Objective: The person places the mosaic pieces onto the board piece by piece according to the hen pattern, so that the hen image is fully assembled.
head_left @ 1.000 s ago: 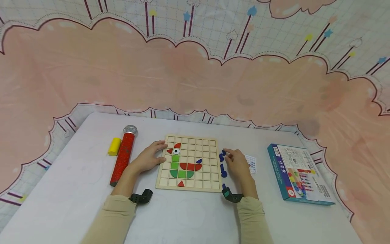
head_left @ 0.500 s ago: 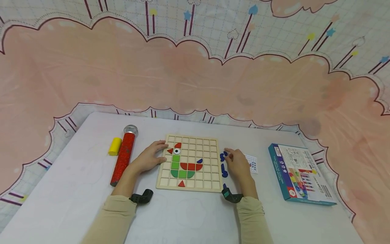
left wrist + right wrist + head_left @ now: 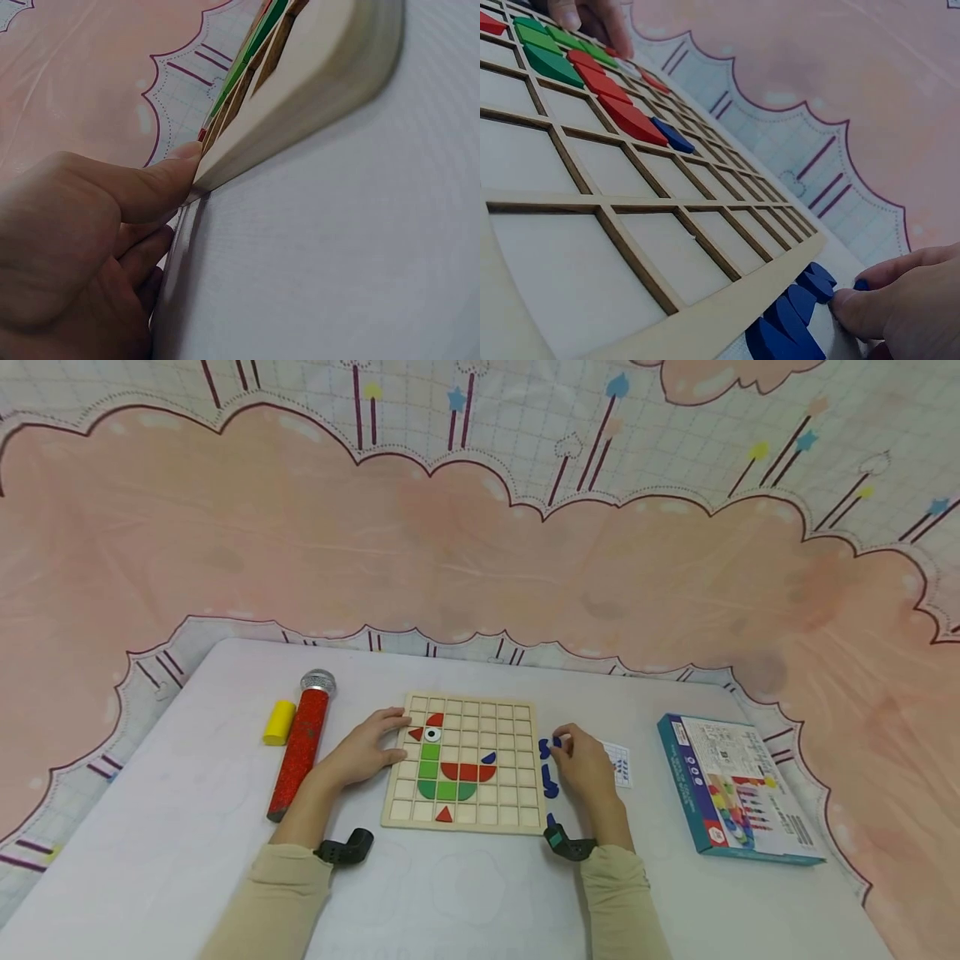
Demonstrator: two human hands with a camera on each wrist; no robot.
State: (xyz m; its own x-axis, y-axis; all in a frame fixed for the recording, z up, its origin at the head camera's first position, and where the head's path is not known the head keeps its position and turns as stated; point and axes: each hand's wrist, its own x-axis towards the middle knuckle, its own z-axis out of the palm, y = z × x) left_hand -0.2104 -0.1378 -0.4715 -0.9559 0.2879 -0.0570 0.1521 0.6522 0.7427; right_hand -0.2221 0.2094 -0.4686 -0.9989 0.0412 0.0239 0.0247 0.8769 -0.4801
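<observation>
A wooden grid board (image 3: 506,722) lies flat on the table, with red, green and blue pieces and an eye piece (image 3: 432,734) in its cells. My left hand (image 3: 365,748) rests at the board's left edge, its thumb (image 3: 161,180) touching the rim in the left wrist view. Beyond the right edge, my right hand (image 3: 587,766) pinches a small blue piece (image 3: 862,285) between thumb and forefinger; the fingers cover most of it. Several other blue pieces (image 3: 787,319) lie along that edge, beside this hand. One blue piece (image 3: 489,758) sits in a cell by the red ones.
Left of the board lie a red microphone (image 3: 300,752) and a yellow cylinder (image 3: 280,722). A printed card (image 3: 621,764) is partly behind my right hand. Farther right lies a flat box (image 3: 742,789). A patterned cloth (image 3: 480,560) hangs behind the white table (image 3: 465,893).
My right hand has drawn the pinched blue piece slightly right, away from its neighbours. My left hand has stayed at the board's edge.
</observation>
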